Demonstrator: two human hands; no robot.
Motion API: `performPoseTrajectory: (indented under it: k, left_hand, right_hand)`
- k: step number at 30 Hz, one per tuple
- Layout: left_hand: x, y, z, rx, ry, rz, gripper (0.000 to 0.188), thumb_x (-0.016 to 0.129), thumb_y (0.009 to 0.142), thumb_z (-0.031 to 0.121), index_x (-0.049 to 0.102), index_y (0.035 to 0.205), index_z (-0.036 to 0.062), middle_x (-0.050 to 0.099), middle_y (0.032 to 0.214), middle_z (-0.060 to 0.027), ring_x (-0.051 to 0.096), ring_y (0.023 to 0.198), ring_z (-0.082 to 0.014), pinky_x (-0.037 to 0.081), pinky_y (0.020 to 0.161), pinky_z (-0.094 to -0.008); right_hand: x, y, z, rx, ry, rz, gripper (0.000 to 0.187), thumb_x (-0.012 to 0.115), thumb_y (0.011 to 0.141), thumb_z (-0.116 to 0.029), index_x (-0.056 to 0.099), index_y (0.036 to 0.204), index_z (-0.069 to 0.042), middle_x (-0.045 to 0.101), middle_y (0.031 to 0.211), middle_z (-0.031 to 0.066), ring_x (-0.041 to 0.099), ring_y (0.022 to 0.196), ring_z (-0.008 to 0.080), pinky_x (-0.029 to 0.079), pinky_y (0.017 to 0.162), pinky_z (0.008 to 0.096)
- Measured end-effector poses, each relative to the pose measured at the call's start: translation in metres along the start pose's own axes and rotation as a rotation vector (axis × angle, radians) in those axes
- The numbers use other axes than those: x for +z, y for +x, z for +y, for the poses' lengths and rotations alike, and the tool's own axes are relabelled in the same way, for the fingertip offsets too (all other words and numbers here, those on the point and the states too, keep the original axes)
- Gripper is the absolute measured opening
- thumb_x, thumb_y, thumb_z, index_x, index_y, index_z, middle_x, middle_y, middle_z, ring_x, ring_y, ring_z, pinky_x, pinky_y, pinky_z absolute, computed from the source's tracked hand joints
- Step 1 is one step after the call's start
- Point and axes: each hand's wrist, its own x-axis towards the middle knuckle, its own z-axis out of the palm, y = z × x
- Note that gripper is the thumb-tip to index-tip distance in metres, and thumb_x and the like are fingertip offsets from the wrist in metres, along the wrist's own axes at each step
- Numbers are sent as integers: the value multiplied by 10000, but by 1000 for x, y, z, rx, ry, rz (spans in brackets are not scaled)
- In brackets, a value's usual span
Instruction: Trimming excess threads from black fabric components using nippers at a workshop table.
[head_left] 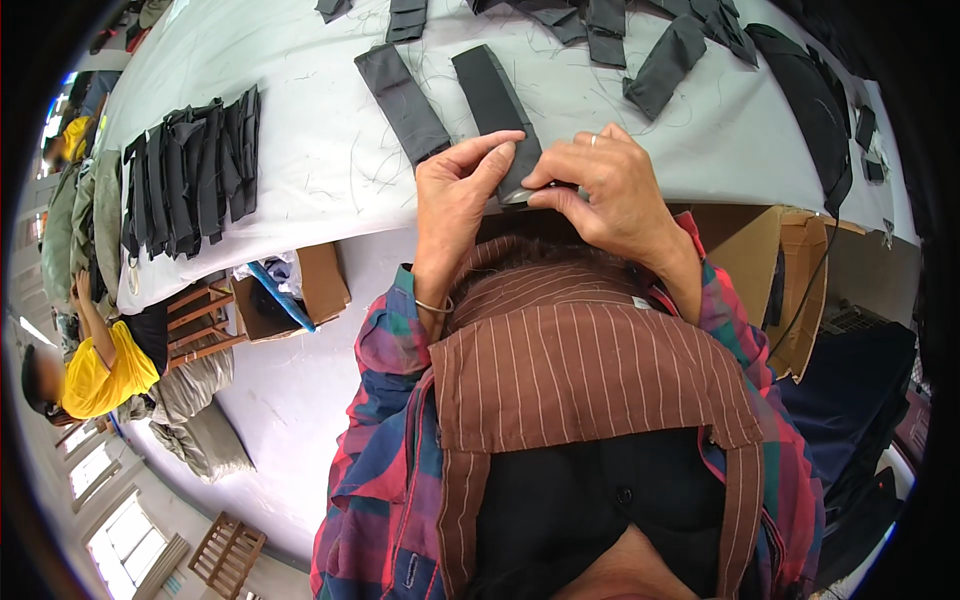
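Fingers [500, 150] of both hands pinch the dark fabric strip's [490, 90] near end.

We cannot see the near end of the dark fabric strip [497, 110], hidden under our left hand [455, 195] and right hand [610, 190]; fabric pieces [600, 20] are cut off at the top edge.

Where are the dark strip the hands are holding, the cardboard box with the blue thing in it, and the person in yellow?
dark fabric strip [492, 92]: head view, middle of the strip.
cardboard box [325, 280]: head view, its right flap.
person in yellow [100, 375]: head view, the shirt's back.
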Motion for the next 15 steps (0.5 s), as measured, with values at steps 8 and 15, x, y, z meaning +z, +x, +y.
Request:
performPoseTrajectory:
  k: [8, 15]
  left_hand:
    - [2, -4, 14, -41, -43, 36, 188, 617, 896, 124, 694, 1019, 4, 572, 746, 68, 416, 612, 0, 316, 526, -167]
    - [14, -44, 98, 172, 248, -44, 290, 577, 926, 156, 619, 1114, -60, 588, 683, -5, 549, 635, -40, 421, 534, -177]
  right_hand:
    - [-9, 0, -3, 191, 219, 89, 229, 740, 705, -205, 643, 907, -156, 630, 787, -31, 584, 690, 151, 337, 655, 292]
    - [-42, 14, -31, 47, 397, 279, 212, 652, 675, 67, 633, 852, -48, 605, 740, 48, 576, 640, 162, 436, 576, 260]
